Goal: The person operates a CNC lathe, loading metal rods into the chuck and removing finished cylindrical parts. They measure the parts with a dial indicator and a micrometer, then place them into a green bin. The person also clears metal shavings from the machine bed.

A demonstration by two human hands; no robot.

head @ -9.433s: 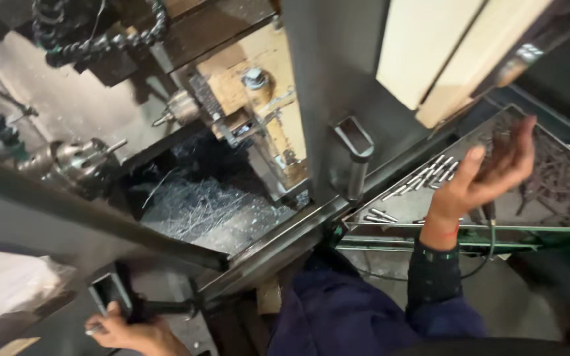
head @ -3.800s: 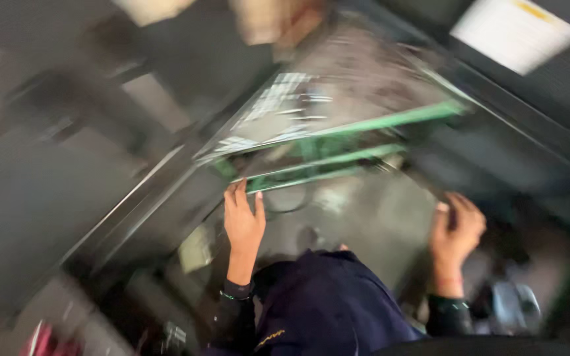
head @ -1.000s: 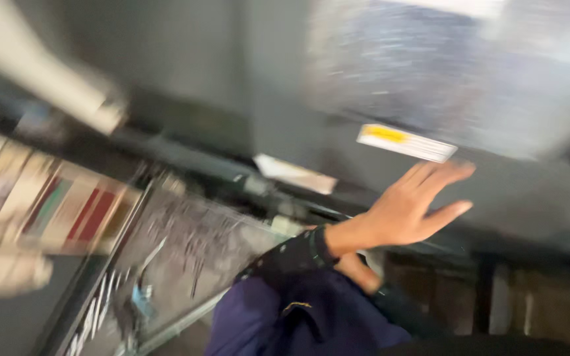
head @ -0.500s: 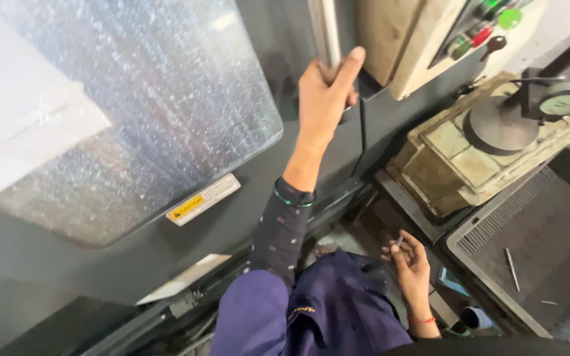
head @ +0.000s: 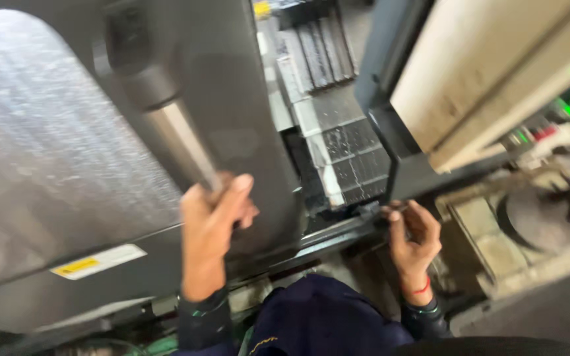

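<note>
The left hand (head: 211, 227) was clenched round the lower end of the steel handle (head: 183, 142) on the grey door (head: 232, 118). The right hand (head: 413, 237) rested low on the machine's sill (head: 338, 232), fingers curled, seemingly pinching something small; blur hid what.

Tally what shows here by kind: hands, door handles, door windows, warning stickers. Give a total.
Hands: 2, the left hand closed on the handle and the right hand at the door's lower rail.
Door handle: 1, a metal bar.
Door window: 1, speckled.
Warning sticker: 1, yellow and white.
Total: 5
</note>
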